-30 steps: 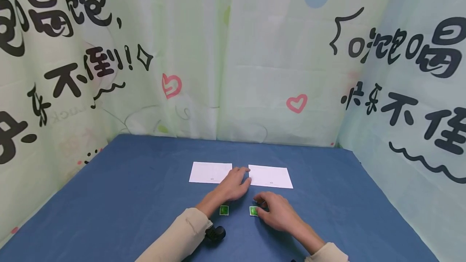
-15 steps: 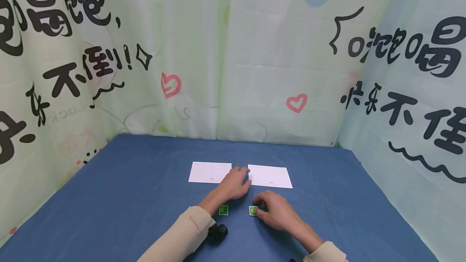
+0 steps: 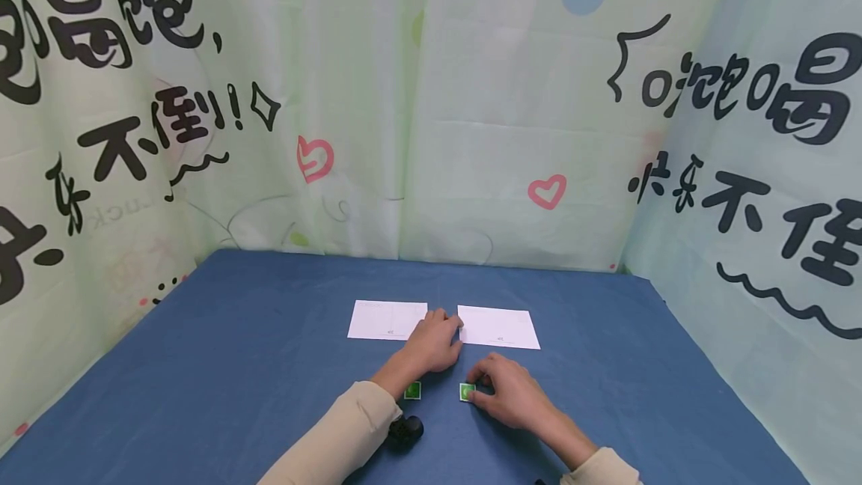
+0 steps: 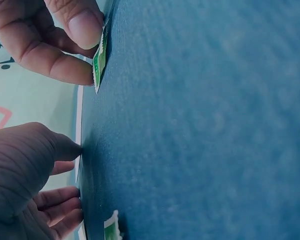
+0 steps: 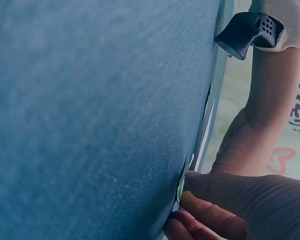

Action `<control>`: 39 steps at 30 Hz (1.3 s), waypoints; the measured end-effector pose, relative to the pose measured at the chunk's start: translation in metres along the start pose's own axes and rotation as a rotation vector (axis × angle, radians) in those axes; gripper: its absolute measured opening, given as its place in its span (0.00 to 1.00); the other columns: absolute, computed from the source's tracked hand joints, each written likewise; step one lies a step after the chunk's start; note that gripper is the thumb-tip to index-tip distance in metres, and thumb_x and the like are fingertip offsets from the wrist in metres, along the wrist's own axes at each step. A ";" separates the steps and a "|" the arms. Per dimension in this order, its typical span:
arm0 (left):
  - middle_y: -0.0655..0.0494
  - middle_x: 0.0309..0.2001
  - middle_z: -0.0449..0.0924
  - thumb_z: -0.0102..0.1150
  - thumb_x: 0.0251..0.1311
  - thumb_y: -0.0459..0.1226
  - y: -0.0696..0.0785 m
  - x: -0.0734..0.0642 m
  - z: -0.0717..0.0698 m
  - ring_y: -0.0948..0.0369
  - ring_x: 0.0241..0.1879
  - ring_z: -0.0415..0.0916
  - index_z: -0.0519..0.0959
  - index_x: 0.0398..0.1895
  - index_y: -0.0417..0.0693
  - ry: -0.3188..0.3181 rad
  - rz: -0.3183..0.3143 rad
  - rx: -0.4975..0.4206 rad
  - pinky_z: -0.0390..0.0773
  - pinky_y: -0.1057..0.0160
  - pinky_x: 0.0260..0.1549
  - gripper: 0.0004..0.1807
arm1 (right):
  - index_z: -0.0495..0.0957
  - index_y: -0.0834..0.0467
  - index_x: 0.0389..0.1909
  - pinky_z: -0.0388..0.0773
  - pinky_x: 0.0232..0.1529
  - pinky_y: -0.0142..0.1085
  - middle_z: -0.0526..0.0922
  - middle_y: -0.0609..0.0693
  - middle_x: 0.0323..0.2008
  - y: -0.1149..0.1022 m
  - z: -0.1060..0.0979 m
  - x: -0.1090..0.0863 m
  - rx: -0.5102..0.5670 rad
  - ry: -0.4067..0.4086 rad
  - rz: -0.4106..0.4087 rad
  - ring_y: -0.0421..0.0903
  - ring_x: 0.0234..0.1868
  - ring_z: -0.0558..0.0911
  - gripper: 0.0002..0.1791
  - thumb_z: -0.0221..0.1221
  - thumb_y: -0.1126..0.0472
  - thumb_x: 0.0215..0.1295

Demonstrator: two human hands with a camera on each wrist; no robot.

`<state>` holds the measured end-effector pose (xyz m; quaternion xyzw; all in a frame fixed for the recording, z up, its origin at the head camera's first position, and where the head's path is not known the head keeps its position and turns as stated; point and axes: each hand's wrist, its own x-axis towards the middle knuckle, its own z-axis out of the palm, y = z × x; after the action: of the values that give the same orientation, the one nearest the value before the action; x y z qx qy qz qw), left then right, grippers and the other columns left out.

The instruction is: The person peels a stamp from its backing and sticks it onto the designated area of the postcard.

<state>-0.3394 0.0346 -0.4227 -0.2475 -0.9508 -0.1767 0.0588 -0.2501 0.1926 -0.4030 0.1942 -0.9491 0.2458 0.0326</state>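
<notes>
Two white envelopes (image 3: 388, 319) lie side by side on the blue table; the right envelope (image 3: 498, 327) has a small mark near its lower edge. My left hand (image 3: 434, 340) rests at the gap between them, fingers relaxed and covering a corner of the left one. With thumb and fingers, my right hand (image 3: 508, 393) pinches the right edge of a small green stamp (image 3: 465, 392). In the left wrist view this stamp (image 4: 99, 62) stands tilted on the cloth, its serrated border showing. Another green stamp (image 3: 412, 391) lies below my left wrist.
A black wrist camera (image 3: 406, 431) sits under the left sleeve (image 3: 337, 432). The blue cloth (image 3: 269, 365) covers the whole table. Printed curtains (image 3: 471, 133) with black characters and hearts enclose the back and both sides.
The right thumb and fingers have closed in on the edge of the right stamp. My left hand stays nearly still between the envelopes.
</notes>
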 end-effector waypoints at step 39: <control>0.46 0.57 0.78 0.57 0.73 0.40 -0.005 -0.006 -0.002 0.52 0.58 0.73 0.80 0.60 0.45 -0.023 0.049 -0.099 0.74 0.53 0.58 0.17 | 0.79 0.53 0.27 0.71 0.31 0.34 0.78 0.41 0.25 0.005 -0.001 0.000 0.066 0.021 0.023 0.36 0.27 0.76 0.09 0.70 0.66 0.59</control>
<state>-0.3362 0.0269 -0.4232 -0.2751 -0.9352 -0.2191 0.0401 -0.2523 0.1969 -0.4047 0.1816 -0.9423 0.2792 0.0334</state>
